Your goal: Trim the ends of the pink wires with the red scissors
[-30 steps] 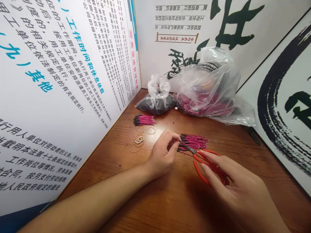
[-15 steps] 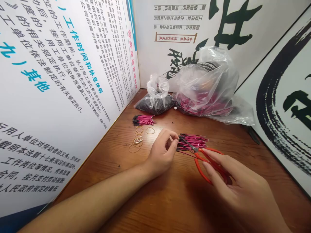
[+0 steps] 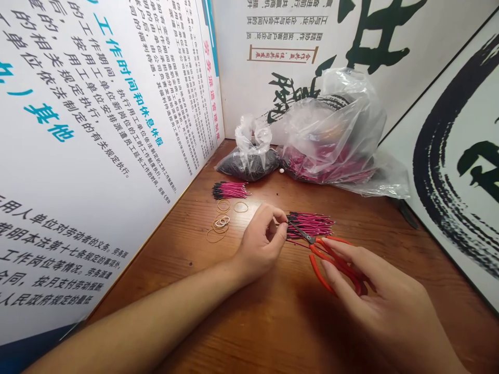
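My left hand (image 3: 262, 241) is closed in a pinch near the middle of the table, its fingertips on something too small to make out. Red-handled scissors (image 3: 325, 254) are in my right hand (image 3: 384, 291), their blade tips beside the left fingertips. Just behind the scissors lies a pile of pink wires with black ends (image 3: 314, 223). A smaller bundle of such wires (image 3: 230, 190) lies farther left. Several rubber bands (image 3: 222, 223) lie on the wood to the left of my left hand.
At the back of the wooden table (image 3: 249, 322) stand a small clear bag of dark pieces (image 3: 249, 161) and a larger plastic bag of pink wires (image 3: 331, 156). Printed panels (image 3: 156, 104) wall in the left, back and right.
The scissors' handles have changed their spread, and the near loop has shifted slightly left. My left hand keeps its pinch; the view has moved a little.
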Motion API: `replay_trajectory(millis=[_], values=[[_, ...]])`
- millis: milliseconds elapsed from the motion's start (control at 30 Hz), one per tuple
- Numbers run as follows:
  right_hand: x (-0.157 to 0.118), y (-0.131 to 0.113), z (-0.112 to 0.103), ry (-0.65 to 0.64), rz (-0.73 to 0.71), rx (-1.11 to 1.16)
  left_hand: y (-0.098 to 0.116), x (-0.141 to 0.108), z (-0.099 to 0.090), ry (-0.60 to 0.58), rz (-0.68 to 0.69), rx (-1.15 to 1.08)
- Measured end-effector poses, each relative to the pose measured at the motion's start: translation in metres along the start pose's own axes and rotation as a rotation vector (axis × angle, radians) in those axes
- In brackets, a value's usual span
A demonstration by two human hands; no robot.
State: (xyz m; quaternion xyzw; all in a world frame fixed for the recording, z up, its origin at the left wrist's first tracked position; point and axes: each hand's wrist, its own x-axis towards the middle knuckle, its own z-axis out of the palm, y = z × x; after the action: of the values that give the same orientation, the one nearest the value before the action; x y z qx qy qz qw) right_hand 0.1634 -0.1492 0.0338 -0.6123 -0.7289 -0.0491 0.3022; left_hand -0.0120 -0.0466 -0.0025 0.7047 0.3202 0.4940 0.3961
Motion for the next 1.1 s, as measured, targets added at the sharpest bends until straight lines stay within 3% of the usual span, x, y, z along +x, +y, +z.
replay_trajectory(millis=[1100], values=[[-0.0005, 0.0022, -0.0043, -0.01, -0.044, -0.055, -0.0015, -0.0003, -0.0009, -0.01, 0.058, 0.0]])
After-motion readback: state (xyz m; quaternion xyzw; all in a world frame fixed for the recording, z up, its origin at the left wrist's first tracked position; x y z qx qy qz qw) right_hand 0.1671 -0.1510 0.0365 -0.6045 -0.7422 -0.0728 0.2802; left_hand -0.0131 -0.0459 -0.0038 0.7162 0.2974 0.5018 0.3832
